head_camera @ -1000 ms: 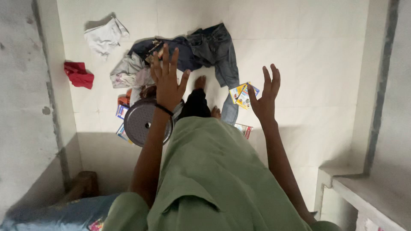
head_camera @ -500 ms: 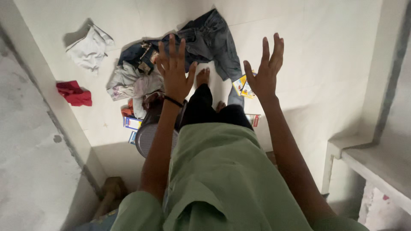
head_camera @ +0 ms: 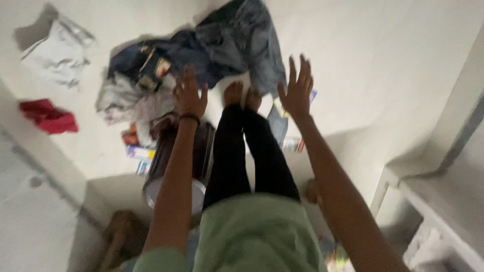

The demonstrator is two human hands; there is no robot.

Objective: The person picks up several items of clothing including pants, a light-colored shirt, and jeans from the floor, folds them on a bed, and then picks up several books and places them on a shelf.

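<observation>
I look down my own body at a white tiled floor; the picture is blurred. My left hand (head_camera: 190, 93) is stretched forward, fingers apart, holding nothing, a dark band on its wrist. It hovers over a heap of clothes (head_camera: 136, 100). My right hand (head_camera: 296, 88) is also raised and spread, empty, above some small colourful booklets (head_camera: 282, 108). Between the hands are my black trouser legs (head_camera: 247, 151) and bare feet (head_camera: 242, 95). Blue jeans (head_camera: 242, 40) lie just past the feet.
A round metal container (head_camera: 174, 171) stands by my left leg. A red cloth (head_camera: 48, 116) and a white cloth (head_camera: 55, 50) lie at the left by a grey wall. Small packets (head_camera: 138, 153) lie beside the container. A concrete ledge (head_camera: 443, 196) juts out at the right.
Both legs now stand together, feet side by side. The view has tilted and blurred. Both hands stay spread and empty, reaching further out over the floor.
</observation>
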